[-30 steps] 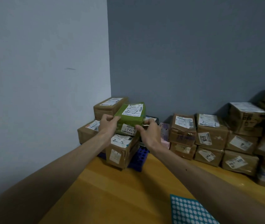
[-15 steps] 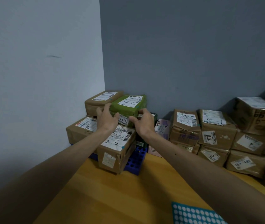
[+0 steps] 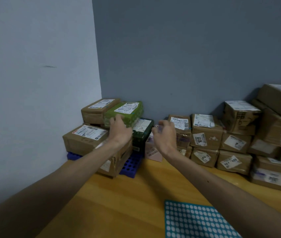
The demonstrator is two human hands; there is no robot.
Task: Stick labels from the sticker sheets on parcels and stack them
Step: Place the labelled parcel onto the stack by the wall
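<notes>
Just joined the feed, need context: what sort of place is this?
Probably a parcel sorting corner: labelled cardboard parcels stacked against the grey wall, a dotted sticker sheet on a wooden table.

hands: 2 (left hand (image 3: 119, 129), right hand (image 3: 164, 134))
light green parcel (image 3: 127, 110): 1
dark green parcel (image 3: 142, 133): 1
pink parcel (image 3: 153, 152): 1
left-stack brown parcels (image 3: 85, 140): 3
right-pile brown parcels (image 3: 205, 133): at least 10; far edge blurred
blue perforated tray (image 3: 129, 167): 1
sticker sheet (image 3: 196, 220): 1
</notes>
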